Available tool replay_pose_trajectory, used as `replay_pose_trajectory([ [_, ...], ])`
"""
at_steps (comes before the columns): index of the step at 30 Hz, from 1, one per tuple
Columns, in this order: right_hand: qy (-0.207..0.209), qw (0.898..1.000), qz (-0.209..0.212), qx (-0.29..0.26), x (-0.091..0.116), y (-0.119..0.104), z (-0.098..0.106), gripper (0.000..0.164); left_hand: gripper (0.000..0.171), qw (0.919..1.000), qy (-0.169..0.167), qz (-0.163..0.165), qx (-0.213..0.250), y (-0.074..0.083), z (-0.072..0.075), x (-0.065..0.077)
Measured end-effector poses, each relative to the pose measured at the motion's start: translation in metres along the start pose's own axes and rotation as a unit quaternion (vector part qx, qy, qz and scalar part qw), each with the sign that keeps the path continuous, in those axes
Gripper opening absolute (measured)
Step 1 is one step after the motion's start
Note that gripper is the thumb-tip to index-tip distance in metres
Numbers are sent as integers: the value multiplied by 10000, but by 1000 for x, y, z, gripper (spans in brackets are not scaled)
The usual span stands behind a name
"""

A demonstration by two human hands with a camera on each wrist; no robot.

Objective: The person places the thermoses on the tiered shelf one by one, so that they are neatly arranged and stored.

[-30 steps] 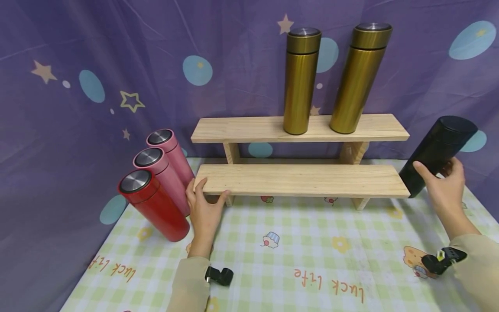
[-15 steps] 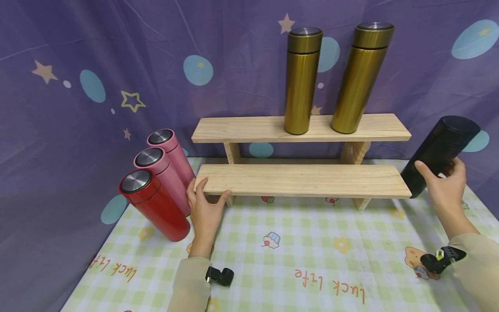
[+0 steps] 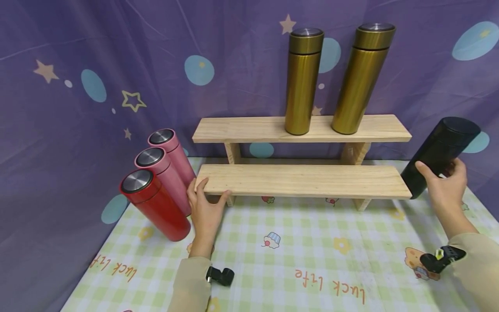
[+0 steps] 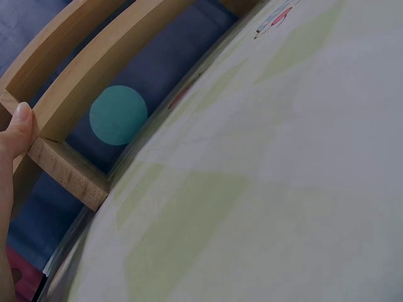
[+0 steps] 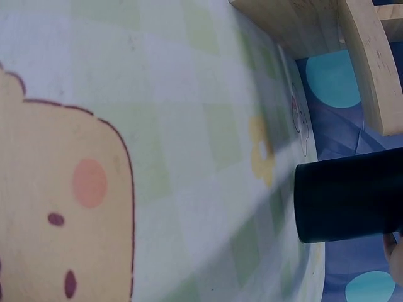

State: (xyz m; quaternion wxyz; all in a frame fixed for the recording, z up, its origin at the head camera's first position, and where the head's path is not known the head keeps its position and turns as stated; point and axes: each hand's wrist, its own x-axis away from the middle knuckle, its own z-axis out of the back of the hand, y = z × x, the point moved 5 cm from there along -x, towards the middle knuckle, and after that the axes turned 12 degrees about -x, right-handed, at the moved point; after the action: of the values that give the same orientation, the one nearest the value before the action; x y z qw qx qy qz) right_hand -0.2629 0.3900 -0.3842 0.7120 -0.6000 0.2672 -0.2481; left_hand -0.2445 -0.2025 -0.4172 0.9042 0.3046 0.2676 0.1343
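Observation:
At the left end of the lower tier of a two-tier wooden shelf [image 3: 304, 178], my left hand [image 3: 205, 212] grips the corner. Its thumb [image 4: 21, 116] lies on the front edge. On the right, my right hand [image 3: 447, 188] holds a black thermos flask [image 3: 436, 147] around its side, thumb in front and other fingers mostly hidden behind. The flask [image 5: 349, 196] is just beside the shelf's right end; whether its base touches the table I cannot tell. Two gold thermos flasks, one [image 3: 305, 82] left and one [image 3: 362, 80] right, stand on the upper tier.
Left of my left hand stand a red thermos flask [image 3: 156, 206] and two pink ones, the nearer [image 3: 167, 180] and the farther [image 3: 177, 151]. A green checked cloth [image 3: 304, 251] covers the table. A purple curtain [image 3: 241, 39] hangs close behind the shelf.
Almost nothing differs. The whole head view has shifted very slightly; both hands keep their places on the shelf and the black thermos flask.

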Motion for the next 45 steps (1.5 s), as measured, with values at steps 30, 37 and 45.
replay_pose_trajectory([
  [30,493,9982,312,-113,4,-10,17,69,79,10000,-39,30,28,1,1,0],
  [37,594,9973,397,-144,13,-19,26,66,80,10000,-32,58,4,0,1,0],
  [45,493,9961,574,-449,24,-35,35,62,80,10000,-47,76,-6,1,1,-1],
])
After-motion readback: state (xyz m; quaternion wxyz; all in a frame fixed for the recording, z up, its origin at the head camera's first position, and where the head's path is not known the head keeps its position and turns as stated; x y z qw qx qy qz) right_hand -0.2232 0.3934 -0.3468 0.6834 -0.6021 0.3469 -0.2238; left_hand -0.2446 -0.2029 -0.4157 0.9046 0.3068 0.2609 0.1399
